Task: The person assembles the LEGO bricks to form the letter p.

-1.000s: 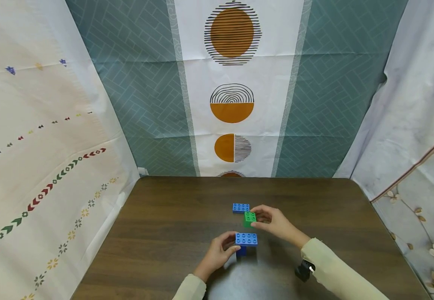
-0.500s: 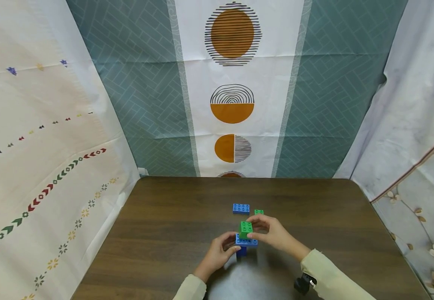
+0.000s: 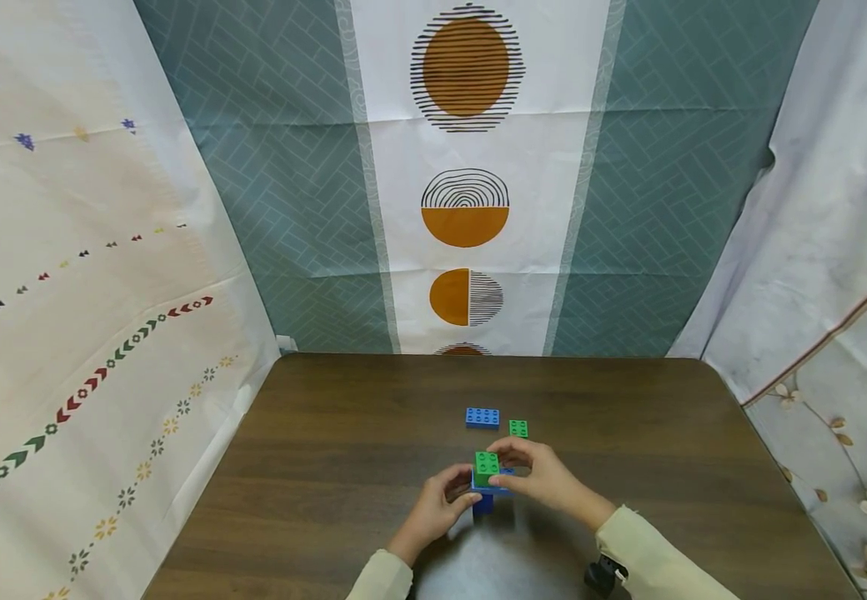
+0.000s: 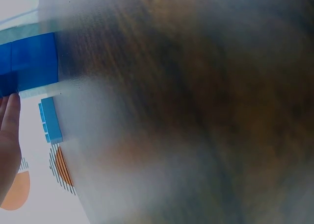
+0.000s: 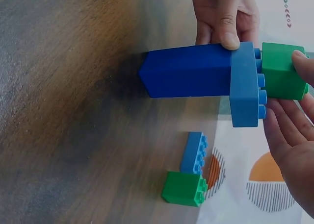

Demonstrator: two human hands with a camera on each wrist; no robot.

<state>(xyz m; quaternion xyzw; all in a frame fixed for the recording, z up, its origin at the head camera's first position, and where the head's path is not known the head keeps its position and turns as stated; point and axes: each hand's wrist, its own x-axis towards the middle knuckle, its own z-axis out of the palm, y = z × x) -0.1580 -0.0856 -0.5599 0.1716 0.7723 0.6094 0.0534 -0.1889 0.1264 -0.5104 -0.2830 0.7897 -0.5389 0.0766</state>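
My left hand (image 3: pixel 433 507) grips a small upright stack, its thumb at the joint between a tall dark blue block (image 5: pixel 189 73) and the lighter blue eight-stud brick (image 5: pixel 244 87) lying across its top. In the left wrist view, fingertips touch the dark blue block (image 4: pixel 37 62). Between thumb and fingers, my right hand (image 3: pixel 546 479) pinches a green four-stud brick (image 3: pixel 485 469) over the left end of the lighter blue brick. The right wrist view shows this green brick (image 5: pixel 282 69) at the stud tips, not seated flush.
Behind the stack on the brown wooden table (image 3: pixel 313 467) lie another light blue brick (image 3: pixel 482 417) and a second green brick (image 3: pixel 518 428), just right of it. Patterned cloths hang behind the table and at both sides.
My right hand has brought the green brick toward me and leftward, from beside the far blue brick to the top of the stack. The second green brick has come into view. My left hand stays put.
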